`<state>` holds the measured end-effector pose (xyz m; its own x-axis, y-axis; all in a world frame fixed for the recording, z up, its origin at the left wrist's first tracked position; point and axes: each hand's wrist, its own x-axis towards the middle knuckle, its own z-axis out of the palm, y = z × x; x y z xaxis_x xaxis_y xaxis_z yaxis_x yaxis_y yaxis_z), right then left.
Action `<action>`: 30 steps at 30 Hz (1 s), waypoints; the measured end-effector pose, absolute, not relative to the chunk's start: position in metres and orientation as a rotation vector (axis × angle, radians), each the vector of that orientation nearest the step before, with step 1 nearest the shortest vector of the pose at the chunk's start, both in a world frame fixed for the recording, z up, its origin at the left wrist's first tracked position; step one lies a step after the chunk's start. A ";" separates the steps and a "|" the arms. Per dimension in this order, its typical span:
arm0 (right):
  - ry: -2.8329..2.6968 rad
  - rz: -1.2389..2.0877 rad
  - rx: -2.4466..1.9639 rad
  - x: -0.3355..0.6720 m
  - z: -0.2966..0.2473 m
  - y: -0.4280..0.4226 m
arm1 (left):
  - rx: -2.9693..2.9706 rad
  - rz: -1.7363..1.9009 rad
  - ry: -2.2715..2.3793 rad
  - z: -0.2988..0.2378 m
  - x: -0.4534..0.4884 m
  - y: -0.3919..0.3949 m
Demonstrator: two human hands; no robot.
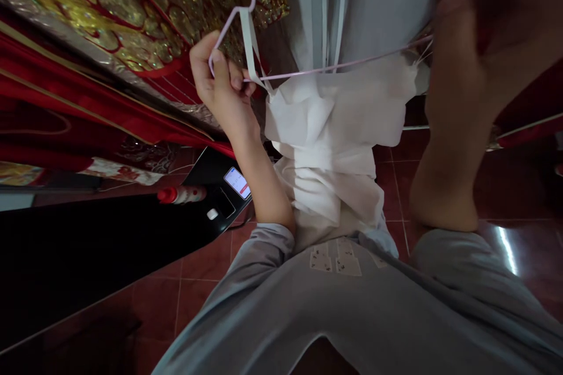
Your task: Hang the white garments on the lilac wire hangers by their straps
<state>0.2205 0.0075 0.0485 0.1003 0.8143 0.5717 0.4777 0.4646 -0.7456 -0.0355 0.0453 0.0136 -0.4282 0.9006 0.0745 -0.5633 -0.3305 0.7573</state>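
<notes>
My left hand (pixel 226 79) is closed around the lower left corner of a pale pink wire hanger (pixel 303 72), its thumb pressed to the wire. A white garment (pixel 325 111) with a large bow and layered folds hangs below the hanger. One of its thin white straps (pixel 250 41) loops over the hanger's left shoulder beside my fingers. At the upper right my right hand (pixel 466 17) is raised near the hanger's other end, dark and blurred. Its fingers are partly cut off by the frame edge, and what they grip there cannot be made out.
Red and gold sequined garments (pixel 176 6) hang at the upper left. A black table (pixel 132 246) at the left bears a red-capped bottle (pixel 181 194), a lit phone (pixel 237 182) and a small white case (pixel 212 214). Grey fabric (pixel 382 0) hangs ahead, above a red tiled floor (pixel 206 293).
</notes>
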 end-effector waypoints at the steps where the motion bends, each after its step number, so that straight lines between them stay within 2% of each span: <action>1: -1.588 0.274 -1.155 0.217 0.045 0.002 | 0.587 1.898 0.820 0.013 -0.034 0.045; 3: -1.740 0.198 -1.162 0.216 0.035 -0.003 | 0.542 1.896 0.831 0.010 -0.031 0.044; 7: -1.899 0.292 -1.253 0.214 0.013 -0.001 | 0.644 1.935 0.900 0.003 -0.026 0.042; 13: -1.752 0.344 -1.242 0.193 -0.009 -0.010 | 1.220 2.313 1.169 -0.011 -0.018 0.027; 17: -1.692 0.369 -1.222 0.188 -0.014 -0.014 | 1.468 2.034 1.195 -0.008 -0.021 0.016; 21: -1.646 0.353 -1.214 0.189 -0.017 -0.015 | 1.367 1.804 1.112 0.003 -0.021 0.009; 26: -1.598 0.365 -1.205 0.190 -0.020 -0.015 | 1.080 1.980 0.915 0.027 -0.011 0.000; 30: -1.588 0.371 -1.205 0.191 -0.017 -0.012 | 0.834 1.947 0.798 0.050 -0.016 0.002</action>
<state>0.1912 -0.0118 -0.0172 0.0675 0.8348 0.5464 0.5065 0.4432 -0.7397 -0.0161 0.0017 0.0504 -0.4162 0.8747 0.2484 -0.4490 -0.4352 0.7804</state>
